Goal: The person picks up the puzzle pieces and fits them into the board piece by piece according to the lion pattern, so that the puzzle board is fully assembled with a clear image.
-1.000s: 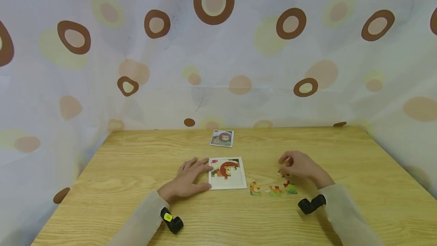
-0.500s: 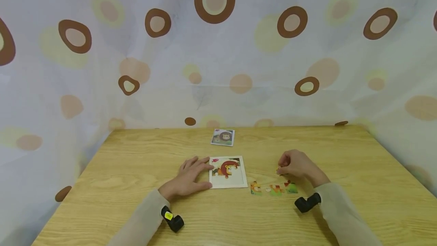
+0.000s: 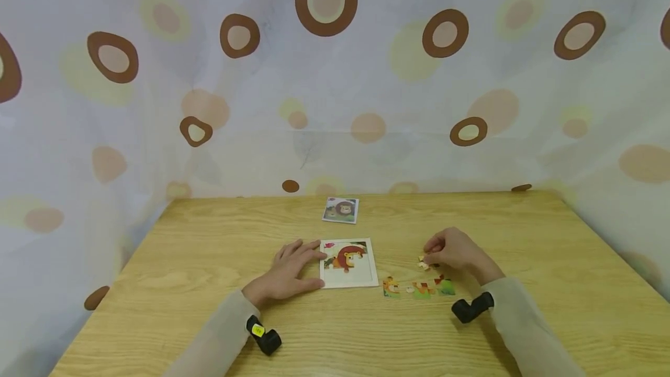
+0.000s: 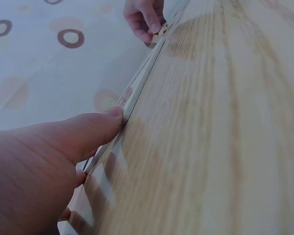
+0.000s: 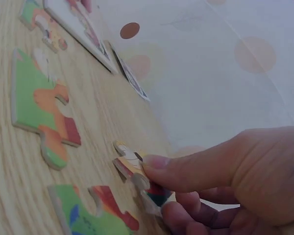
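Observation:
My left hand (image 3: 288, 271) lies with fingers spread along the left side of a white-framed puzzle tray (image 3: 361, 279), thumb and fingertips at its edge. In the tray, a partly assembled lion picture fills the upper and left parts; the lower right shows bare white base. My right hand (image 3: 462, 253) pinches a jigsaw piece (image 5: 130, 164) between thumb and fingers, close over the table right of the tray. That piece carries cream, dark red and dark green colours, and the fingers cover part of it.
Several loose jigsaw pieces (image 3: 421, 290) lie in a row below the right hand, green and orange in the right wrist view. Behind the tray is a small lion picture card (image 3: 341, 210). A patterned curtain (image 3: 335, 103) hangs at the back of the wooden table (image 3: 335, 336).
The right hand has shifted slightly left with the jigsaw piece, which showed only a sliver half a second ago and now shows more of its printed face. The left hand has stayed at the tray.

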{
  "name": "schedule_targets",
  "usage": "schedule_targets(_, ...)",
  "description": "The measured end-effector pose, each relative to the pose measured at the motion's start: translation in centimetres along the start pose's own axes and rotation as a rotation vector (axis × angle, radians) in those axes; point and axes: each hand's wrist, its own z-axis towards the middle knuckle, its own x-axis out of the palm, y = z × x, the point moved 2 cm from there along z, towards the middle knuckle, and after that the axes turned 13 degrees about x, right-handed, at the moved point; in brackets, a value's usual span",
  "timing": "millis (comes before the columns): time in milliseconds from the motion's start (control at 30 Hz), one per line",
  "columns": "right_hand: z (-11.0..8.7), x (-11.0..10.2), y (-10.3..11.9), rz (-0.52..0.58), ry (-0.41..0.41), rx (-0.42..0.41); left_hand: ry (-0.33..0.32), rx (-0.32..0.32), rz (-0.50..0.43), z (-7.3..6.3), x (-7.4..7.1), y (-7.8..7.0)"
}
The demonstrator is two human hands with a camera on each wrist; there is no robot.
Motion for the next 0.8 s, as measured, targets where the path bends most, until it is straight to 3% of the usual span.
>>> schedule_targets(233,0.1,-0.2,0.5,0.118,0.039,-0.035,-0.008,0.006,-0.019,-0.1,0.1,0.0)
schedule_targets(400,0.4,0.5,1.2,0.123,0.036,-0.111,-0.003,0.002,-0.014,-0.1,0.0,0.1)
schedule_targets(800,1.7,3.9,3.6,0.232,0.083,-0.209,-0.006,0.009,-0.011,0.0,0.2,0.2)
